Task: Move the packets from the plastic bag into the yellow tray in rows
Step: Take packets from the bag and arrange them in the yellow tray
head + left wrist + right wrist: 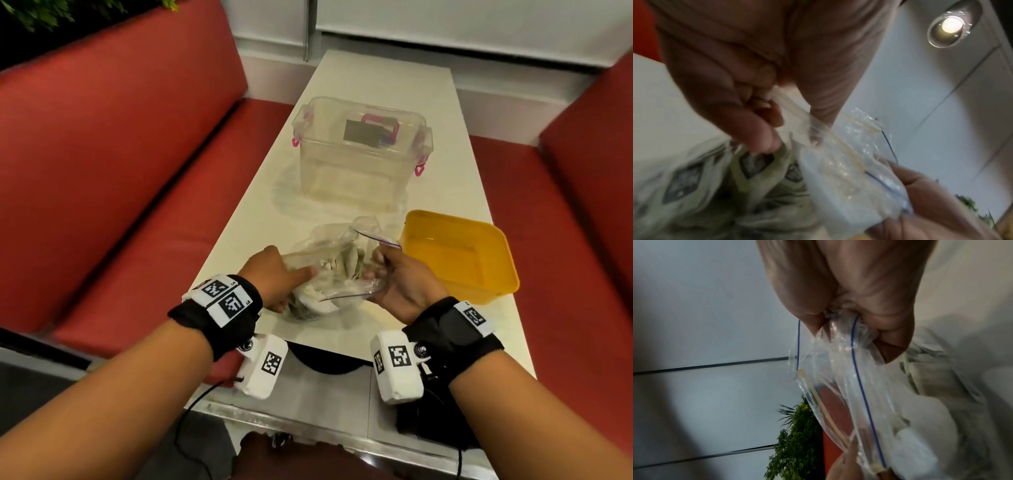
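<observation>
A clear zip plastic bag (329,260) lies near the white table's front edge, holding several green-and-white packets (344,265). My left hand (277,274) pinches the left side of the bag's mouth, while my right hand (400,277) grips the right side of the rim by its blue zip line. In the left wrist view my curled fingers (760,116) pinch the plastic bag (849,162) just above the packets (715,186). The right wrist view has my right hand (859,296) bunching the bag (838,369). The yellow tray (455,219) stands right of the bag with nothing in it.
Farther back on the table (428,102) stands a clear lidded box (363,150) with pink handle and latches. Red padded benches (120,154) run along both sides. A green plant (795,443) tops the left bench back.
</observation>
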Demonstrator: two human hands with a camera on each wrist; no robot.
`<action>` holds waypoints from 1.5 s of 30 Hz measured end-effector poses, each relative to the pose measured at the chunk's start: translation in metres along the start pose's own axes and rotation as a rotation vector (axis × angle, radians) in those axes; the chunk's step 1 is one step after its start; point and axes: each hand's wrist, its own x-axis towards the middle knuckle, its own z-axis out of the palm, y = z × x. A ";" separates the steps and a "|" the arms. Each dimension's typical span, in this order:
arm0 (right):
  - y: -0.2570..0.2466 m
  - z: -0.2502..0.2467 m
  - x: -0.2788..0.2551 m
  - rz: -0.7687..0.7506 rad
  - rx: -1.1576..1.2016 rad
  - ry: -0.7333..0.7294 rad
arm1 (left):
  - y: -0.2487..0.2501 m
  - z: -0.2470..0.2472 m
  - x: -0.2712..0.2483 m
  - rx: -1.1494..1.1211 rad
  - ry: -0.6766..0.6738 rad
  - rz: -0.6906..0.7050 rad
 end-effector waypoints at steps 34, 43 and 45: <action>0.007 0.010 0.025 -0.698 -1.274 0.431 | 0.005 -0.007 0.011 0.341 0.158 0.303; 0.009 0.012 0.022 -0.136 -0.139 0.119 | -0.034 0.007 0.022 0.551 0.288 0.464; 0.007 0.013 0.020 -0.042 -0.069 0.092 | -0.037 0.008 0.026 0.541 0.292 0.488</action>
